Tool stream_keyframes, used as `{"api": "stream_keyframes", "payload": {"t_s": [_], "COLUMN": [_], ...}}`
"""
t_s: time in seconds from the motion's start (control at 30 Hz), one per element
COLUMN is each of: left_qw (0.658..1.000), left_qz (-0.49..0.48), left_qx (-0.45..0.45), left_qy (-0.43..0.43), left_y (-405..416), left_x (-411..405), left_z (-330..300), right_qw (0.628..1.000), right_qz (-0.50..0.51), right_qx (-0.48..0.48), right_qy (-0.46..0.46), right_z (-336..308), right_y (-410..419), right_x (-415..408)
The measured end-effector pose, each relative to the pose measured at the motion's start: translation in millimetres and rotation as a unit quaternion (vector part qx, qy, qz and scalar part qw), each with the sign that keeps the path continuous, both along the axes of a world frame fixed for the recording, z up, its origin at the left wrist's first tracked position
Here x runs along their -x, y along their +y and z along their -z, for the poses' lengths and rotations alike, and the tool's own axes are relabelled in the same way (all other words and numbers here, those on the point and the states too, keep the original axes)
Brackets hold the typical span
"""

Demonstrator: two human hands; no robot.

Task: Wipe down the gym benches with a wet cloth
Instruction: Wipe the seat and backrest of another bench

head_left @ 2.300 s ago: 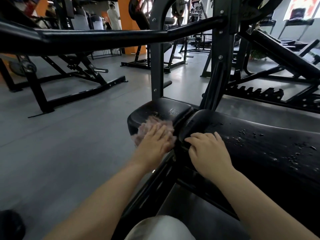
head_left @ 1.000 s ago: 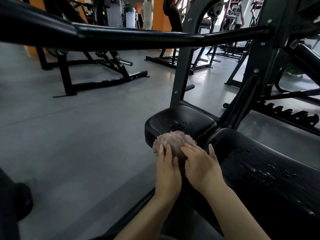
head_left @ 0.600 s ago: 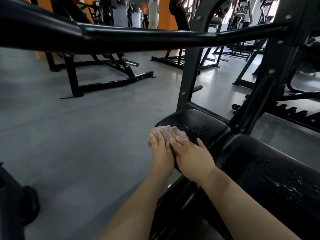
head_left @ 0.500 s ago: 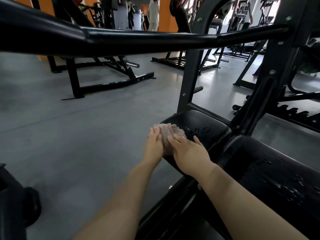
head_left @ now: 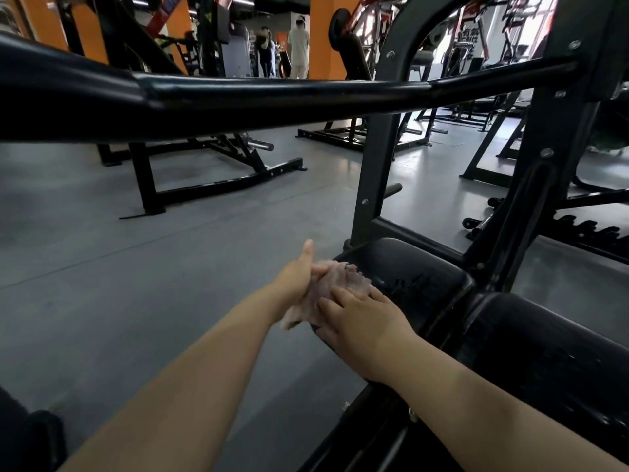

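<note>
At the centre of the head view, slightly below the middle, a crumpled pinkish cloth [head_left: 328,287] sits at the left edge of the bench [head_left: 418,284], on its small black seat pad. The left hand [head_left: 295,275] is on the left side of the cloth with the thumb pointing up and away; its fingers are hidden behind the fabric, so whether they curl round it cannot be told, though the palm lies against the cloth. The right hand [head_left: 362,315] lies on the near right part of the cloth, its fingers straight and pressing down on the fabric and the pad's edge. A loose corner of the cloth hangs down between the two wrists. Both forearms reach in from the lower edge of the frame.

Small wet marks show on the seat pad just right of the cloth. To the lower right, a larger black back pad [head_left: 551,356] adjoins the seat pad. A thick black bar [head_left: 272,100] crosses the frame from left to right in the upper part, joined to black uprights [head_left: 376,172] that rise behind the seat. The grey floor [head_left: 136,284] fills the left half. Another black machine frame [head_left: 204,172] stands on the floor at upper left, with orange walls [head_left: 321,32] behind, and two people [head_left: 298,46] stand far off at top centre.
</note>
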State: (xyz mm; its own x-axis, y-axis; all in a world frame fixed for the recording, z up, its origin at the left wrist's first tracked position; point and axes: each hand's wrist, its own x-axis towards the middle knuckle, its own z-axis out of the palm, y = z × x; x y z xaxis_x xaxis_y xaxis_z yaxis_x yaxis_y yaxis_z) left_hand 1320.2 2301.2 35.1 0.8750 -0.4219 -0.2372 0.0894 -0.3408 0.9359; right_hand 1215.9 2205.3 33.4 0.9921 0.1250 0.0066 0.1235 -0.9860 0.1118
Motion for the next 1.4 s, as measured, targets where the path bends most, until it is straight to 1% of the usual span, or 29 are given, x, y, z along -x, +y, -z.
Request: {"api": "stream_keyframes", "payload": {"t_s": [0.07, 0.13, 0.2, 0.27, 0.4, 0.57, 0.67, 0.77, 0.9, 1.07, 1.4], "left_qw": [0.998, 0.989, 0.980, 0.976, 0.965, 0.957, 0.951, 0.947, 0.943, 0.936, 0.947], "left_qz": [0.043, 0.084, 0.111, 0.138, 0.191, 0.231, 0.254, 0.261, 0.273, 0.267, 0.200], "left_qx": [-0.001, 0.028, 0.046, 0.043, 0.025, 0.010, 0.021, 0.033, 0.020, 0.037, 0.054], "left_qy": [0.049, 0.121, 0.156, 0.165, 0.176, 0.174, 0.176, 0.182, 0.187, 0.225, 0.247], "left_y": [4, 5, 1, -8, -30, -55, -67, -70, -61, -45, 6], "left_x": [-22, -46, -65, -80, -107, -129, -136, -137, -136, -130, -97], "left_z": [-2, 3, 7, 9, 10, 14, 19, 21, 25, 37, 40], "right_qw": [0.999, 0.995, 0.993, 0.992, 0.990, 0.989, 0.987, 0.987, 0.989, 0.988, 0.993], "right_qz": [0.026, 0.049, 0.043, 0.035, 0.052, 0.055, 0.070, 0.094, 0.090, 0.083, 0.046], "right_qx": [0.007, -0.008, 0.003, 0.016, 0.000, 0.018, 0.028, 0.006, -0.017, -0.006, -0.002], "right_qy": [0.044, 0.086, 0.108, 0.124, 0.132, 0.136, 0.143, 0.128, 0.117, 0.130, 0.111], "right_z": [-6, -13, -17, -22, -29, -29, -32, -31, -26, -19, -16], "right_y": [-2, -9, -18, -26, -45, -70, -78, -77, -72, -54, -20], "right_x": [-15, -27, -37, -44, -57, -77, -87, -97, -99, -91, -70]}}
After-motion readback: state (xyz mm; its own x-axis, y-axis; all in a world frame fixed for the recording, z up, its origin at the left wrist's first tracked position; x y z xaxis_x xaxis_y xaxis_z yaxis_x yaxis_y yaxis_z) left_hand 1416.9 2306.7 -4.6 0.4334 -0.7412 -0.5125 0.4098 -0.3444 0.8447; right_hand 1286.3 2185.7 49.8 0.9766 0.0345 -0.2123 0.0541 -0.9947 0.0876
